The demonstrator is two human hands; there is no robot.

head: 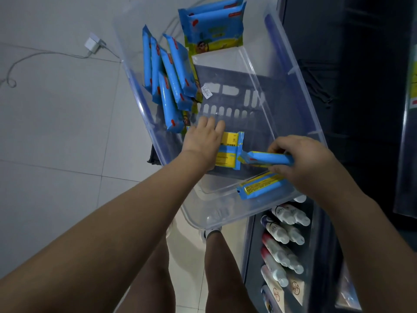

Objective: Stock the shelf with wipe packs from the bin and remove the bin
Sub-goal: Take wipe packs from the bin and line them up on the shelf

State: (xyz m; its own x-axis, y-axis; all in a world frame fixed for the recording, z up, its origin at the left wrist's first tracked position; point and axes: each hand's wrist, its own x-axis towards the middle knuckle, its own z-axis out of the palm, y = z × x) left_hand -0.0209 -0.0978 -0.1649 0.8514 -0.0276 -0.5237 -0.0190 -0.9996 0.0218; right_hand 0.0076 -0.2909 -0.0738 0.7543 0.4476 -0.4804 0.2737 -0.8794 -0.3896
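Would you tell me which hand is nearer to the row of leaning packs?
Left. The left hand is just beside the row's near end; the right hand is across the bin, holding a pack.

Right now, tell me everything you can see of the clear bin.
The clear bin is see-through plastic, rectangular with rounded corners, sitting over a dark slotted crate seen through its floor. Blue wipe packs stand along its left wall. Both hands reach inside: the right hand pinches one pack, the left hand covers another.
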